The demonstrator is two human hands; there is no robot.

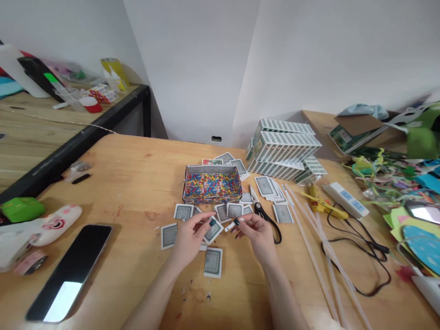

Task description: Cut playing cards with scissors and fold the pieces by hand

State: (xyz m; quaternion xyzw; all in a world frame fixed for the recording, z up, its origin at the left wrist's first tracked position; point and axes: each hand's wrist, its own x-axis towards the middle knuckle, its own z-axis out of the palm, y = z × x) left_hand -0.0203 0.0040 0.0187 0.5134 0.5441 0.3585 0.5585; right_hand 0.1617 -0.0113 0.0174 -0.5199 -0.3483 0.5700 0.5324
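My left hand (pixel 195 236) pinches a patterned playing card (pixel 213 231) by its edge, thumb and fingers pressed together. Just right of it, my right hand (pixel 252 231) holds a thin white strip (pixel 231 226) between thumb and fingers. Loose cards lie face down around both hands, one of them (pixel 213 262) nearer the front. Behind the hands stands an open box (pixel 212 185) with a colourful patterned inside. Black-handled scissors (pixel 268 217) lie right of the box, partly behind my right hand.
Stacked card packs (pixel 287 146) stand behind on the right. Glue sticks (pixel 323 247), a yellow glue gun (pixel 321 205), a power strip (pixel 346 199) and a black cable are at the right. A phone (pixel 70 272) and white toy (pixel 55 224) lie left. A side table (pixel 37 121) holds bottles.
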